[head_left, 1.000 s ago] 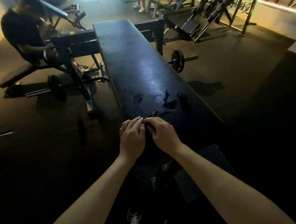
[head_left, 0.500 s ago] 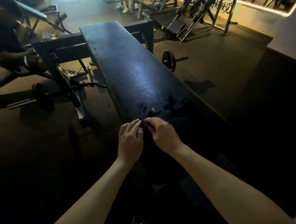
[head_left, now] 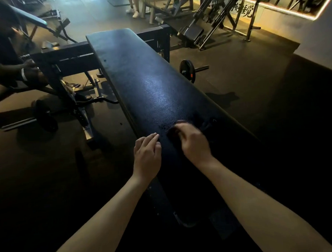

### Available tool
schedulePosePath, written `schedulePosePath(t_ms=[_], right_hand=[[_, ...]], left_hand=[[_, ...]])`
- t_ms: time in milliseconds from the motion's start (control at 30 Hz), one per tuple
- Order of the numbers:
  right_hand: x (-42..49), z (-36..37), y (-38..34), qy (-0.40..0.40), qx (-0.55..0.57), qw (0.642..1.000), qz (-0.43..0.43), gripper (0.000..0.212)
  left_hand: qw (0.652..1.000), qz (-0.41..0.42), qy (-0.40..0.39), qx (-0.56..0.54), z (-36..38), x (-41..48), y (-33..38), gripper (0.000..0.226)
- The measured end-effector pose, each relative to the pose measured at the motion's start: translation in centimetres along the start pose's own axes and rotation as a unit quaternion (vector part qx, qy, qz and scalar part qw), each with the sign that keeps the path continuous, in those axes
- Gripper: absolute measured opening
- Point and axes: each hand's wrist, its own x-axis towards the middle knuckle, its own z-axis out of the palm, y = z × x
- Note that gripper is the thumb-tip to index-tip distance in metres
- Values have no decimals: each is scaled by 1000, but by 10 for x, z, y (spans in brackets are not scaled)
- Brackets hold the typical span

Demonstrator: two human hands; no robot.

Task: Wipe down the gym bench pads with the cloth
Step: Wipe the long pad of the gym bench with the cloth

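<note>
- We are leaning over a long black bench pad (head_left: 150, 79) that is running away from us, its far end lying by a dark steel frame (head_left: 68, 53).
- We are holding our left hand (head_left: 147, 154) open at the pad's left edge near the near end, the fingers loosely straight and close together. The fingertips are lying on the vinyl and gripping nothing.
- Our right hand (head_left: 195, 143) is showing blurred, a little farther up the pad and about midway across its width. Its fingers are curling downward and gripping the dark cloth (head_left: 205, 125).
- The cloth is lying bunched on the pad's near part, just beyond and to the right of our right fingertips. It is so dark against the vinyl that we are not making out its outline fully.
- Our two hands are sitting apart, with a strip of bare pad between them.
- A bright sheen is showing on the middle of the pad, and darker blotches are showing around the cloth.
- A small weight plate (head_left: 186, 70) on a short bar is lying on the floor off the pad's right edge.
- A barbell (head_left: 42, 116) with a dark plate is lying on the floor to the left of the pad.
- Another person (head_left: 2, 56) in dark clothing is sitting at the left edge of the view, beside the frame.
- More gym machines (head_left: 192, 32) are standing beyond the far end, in front of a wall with large dark characters (head_left: 248, 11) and a glowing light strip.
</note>
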Motion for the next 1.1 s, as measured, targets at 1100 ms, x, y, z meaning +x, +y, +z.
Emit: schedulePosePath(t_ms=[1100], right_hand=[[23, 29, -15, -30, -32, 999, 19, 32]], left_hand=[[997, -36, -7, -69, -7, -15, -14, 43]])
